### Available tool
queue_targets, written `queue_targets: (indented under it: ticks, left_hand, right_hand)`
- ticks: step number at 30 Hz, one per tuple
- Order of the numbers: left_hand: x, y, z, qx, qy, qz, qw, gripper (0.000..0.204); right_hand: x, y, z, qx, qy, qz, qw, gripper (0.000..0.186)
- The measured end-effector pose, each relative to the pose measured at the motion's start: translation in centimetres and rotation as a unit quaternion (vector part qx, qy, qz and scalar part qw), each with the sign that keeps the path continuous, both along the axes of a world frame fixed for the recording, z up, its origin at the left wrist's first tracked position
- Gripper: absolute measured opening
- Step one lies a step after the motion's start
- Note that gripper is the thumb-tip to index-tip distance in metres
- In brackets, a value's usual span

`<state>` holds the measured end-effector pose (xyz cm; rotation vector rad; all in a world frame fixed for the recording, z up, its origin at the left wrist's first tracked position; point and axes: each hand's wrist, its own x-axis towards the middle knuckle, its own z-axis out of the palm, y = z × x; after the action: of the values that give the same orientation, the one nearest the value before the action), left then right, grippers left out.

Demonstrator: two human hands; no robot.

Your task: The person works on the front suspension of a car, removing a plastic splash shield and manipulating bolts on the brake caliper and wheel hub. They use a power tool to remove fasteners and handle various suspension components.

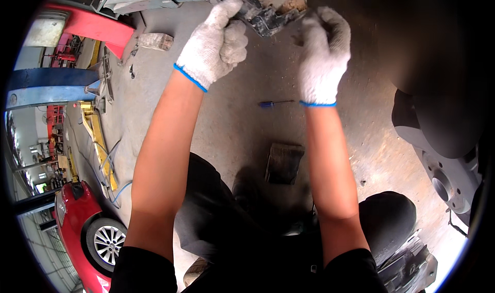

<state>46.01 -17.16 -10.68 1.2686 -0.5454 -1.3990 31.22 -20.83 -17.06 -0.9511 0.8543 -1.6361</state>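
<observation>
1. There's the dark part (265,25), up top between your hands!
2. Your left hand (216,48): fingers curled, grip I can't tell.
3. Your right hand (326,58): fingers bent, blurred; can't tell either.

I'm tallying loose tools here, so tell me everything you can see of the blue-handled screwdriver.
The screwdriver has a blue, plastic-looking handle and a thin, straight shaft that looks metal; its tip is too small to make out. It lies near mid-picture on the grey floor, handle to the left, shaft pointing right. Neither the left hand nor the right hand touches it.
</observation>
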Motion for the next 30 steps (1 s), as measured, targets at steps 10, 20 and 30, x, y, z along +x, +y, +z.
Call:
queue_targets:
  ticks: [10,20,30]
  left_hand:
    - [0.8,0.3,-0.7,-0.011,0.070,-0.034,0.997,0.034]
    - [1.3,-0.2,-1.0,0.000,0.056,-0.069,0.996,0.059]
    - [1.2,-0.1,-1.2,0.002,0.055,-0.041,0.998,0.054]
  right_hand:
    - [2.0,-0.8,3.2,0.190,-0.067,0.285,0.937,0.056]
    - [2.8,-1.4,2.6,0.201,-0.089,0.300,0.928,0.040]
    - [-1.1,-2.4,1.1,0.023,0.161,0.069,0.984,0.027]
